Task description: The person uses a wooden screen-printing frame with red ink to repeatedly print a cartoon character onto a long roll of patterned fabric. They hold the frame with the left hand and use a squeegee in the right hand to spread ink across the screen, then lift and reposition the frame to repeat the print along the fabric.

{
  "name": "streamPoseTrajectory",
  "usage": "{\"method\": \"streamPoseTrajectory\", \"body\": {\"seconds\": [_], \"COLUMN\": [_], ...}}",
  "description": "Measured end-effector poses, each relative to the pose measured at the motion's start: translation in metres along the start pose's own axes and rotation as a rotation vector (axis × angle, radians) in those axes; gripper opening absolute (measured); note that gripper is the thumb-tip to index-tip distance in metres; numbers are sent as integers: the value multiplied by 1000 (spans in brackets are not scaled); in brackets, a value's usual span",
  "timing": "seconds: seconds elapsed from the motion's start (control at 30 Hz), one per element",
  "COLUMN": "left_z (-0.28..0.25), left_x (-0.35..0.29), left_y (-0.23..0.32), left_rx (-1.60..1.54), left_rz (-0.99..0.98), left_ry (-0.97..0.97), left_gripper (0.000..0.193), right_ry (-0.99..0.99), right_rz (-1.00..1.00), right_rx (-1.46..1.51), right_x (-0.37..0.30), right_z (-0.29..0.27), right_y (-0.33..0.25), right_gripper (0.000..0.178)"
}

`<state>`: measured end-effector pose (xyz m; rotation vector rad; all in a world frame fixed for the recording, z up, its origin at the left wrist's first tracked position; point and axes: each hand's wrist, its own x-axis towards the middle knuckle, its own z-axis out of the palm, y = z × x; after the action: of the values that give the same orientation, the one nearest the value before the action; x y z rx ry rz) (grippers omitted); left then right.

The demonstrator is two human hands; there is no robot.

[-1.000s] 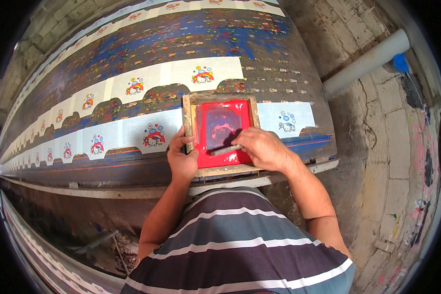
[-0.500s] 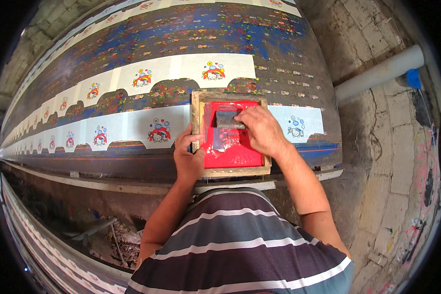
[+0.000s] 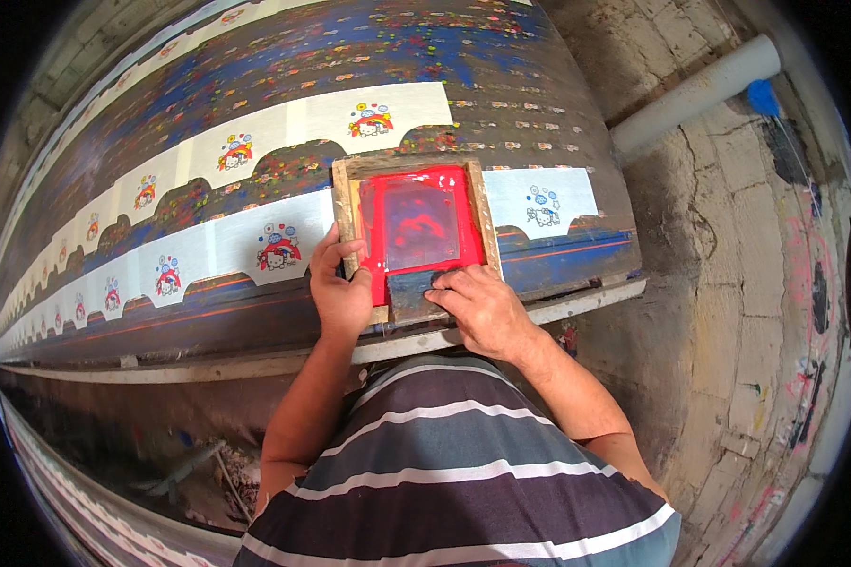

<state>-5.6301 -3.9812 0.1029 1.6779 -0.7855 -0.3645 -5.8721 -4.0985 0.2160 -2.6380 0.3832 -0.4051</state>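
A wooden-framed printing screen lies over the near row of white cut pieces at the table's front. Red ink rims its mesh, and the middle shows through purplish with a red patch. My left hand grips the frame's left side, thumb on top. In my right hand is a dark, flat squeegee, held at the screen's near end. Left of the frame, one white piece carries a cartoon print with a red arc; the piece to the right has blue and black parts and no red arc.
A long table spotted with dried ink extends far left, bearing another row of printed white pieces. A metal rail edges its near side. On the right are a cracked concrete floor and a grey pipe.
My right hand has pulled the squeegee from the screen's far part to its near end. The red ink that covered the mesh is now mostly swept off its middle. My left hand keeps its hold.
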Motion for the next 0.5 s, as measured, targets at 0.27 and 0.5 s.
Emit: {"method": "streamPoseTrajectory", "body": {"seconds": [0.27,0.5], "left_z": [-4,19], "left_x": [9,7], "left_y": [13,43], "left_rx": [-22,4], "left_rz": [29,202], "left_ry": [-25,3], "left_gripper": [46,44], "right_ry": [253,497], "right_rz": [161,479], "right_rx": [167,584], "right_x": [-32,-81], "right_z": [-3,-1], "right_y": [5,45], "right_gripper": [41,37]}}
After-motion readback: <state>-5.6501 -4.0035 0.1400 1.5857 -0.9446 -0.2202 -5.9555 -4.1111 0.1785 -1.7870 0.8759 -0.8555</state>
